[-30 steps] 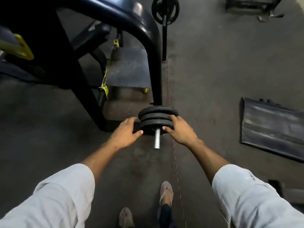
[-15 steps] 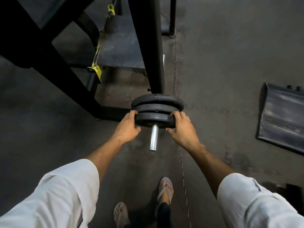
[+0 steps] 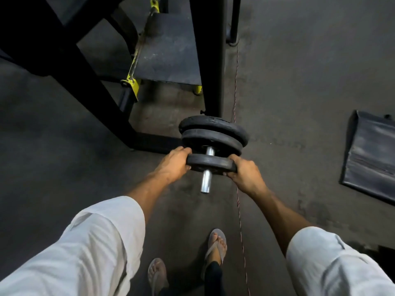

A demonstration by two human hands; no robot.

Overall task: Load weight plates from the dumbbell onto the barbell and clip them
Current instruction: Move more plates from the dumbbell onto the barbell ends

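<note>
Both hands clamped one plate [image 3: 210, 164] on the bar [image 3: 206, 180]: left hand [image 3: 175, 164] and right hand [image 3: 245, 171], fingers curled round its rim. Two plates [image 3: 213, 133] sat just beyond, before the frame [image 3: 210, 54].

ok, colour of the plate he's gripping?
Black plate, head view; bare metal bar through it.

The person wears a pale grey-white shirt; the left sleeve [image 3: 85, 248] and right sleeve [image 3: 333, 265] are loose, creased, and end near the elbows, leaving the forearms bare. The left hand [image 3: 174, 164] and right hand [image 3: 245, 174] are ungloved. Dark trousers [image 3: 212, 274] and grey flip-flops [image 3: 215, 244] show below.
</note>
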